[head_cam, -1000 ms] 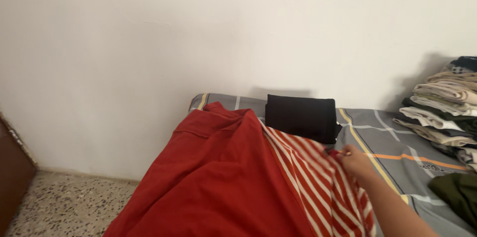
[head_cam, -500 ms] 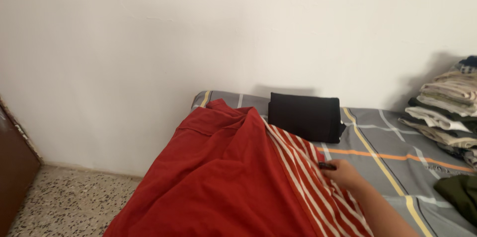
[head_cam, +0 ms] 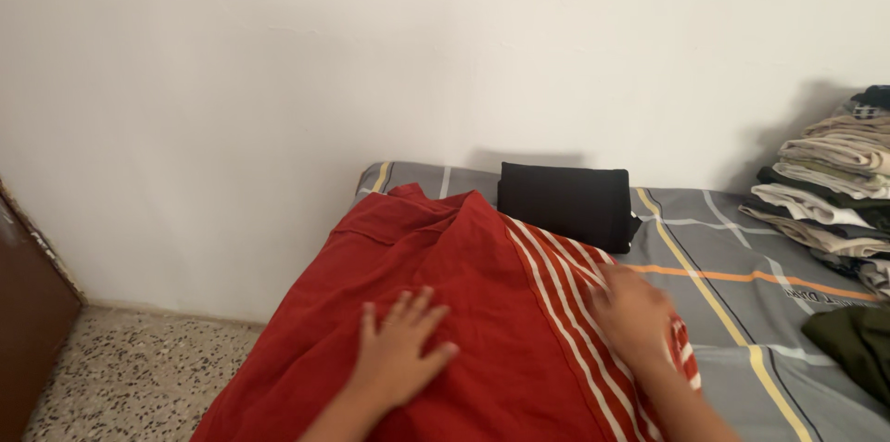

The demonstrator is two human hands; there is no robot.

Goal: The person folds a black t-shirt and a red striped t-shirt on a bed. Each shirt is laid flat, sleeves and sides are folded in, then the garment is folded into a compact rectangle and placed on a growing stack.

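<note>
Hands flat on a red garment

Bedding in grey with coloured lines [head_cam: 723, 257] fills the right of the frame. Across its lower centre lies a red garment [head_cam: 436, 257], part striped. Upper centre sits a folded black cloth [head_cam: 565, 204]. Left hand [head_cam: 400, 357] presses open-palmed on plain red; right hand [head_cam: 635, 312], blurred, rests open on stripes.

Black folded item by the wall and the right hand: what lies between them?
In the head view, only red-and-white striped fabric lies between the black folded item and the right hand, which rests on the stripes.
</note>
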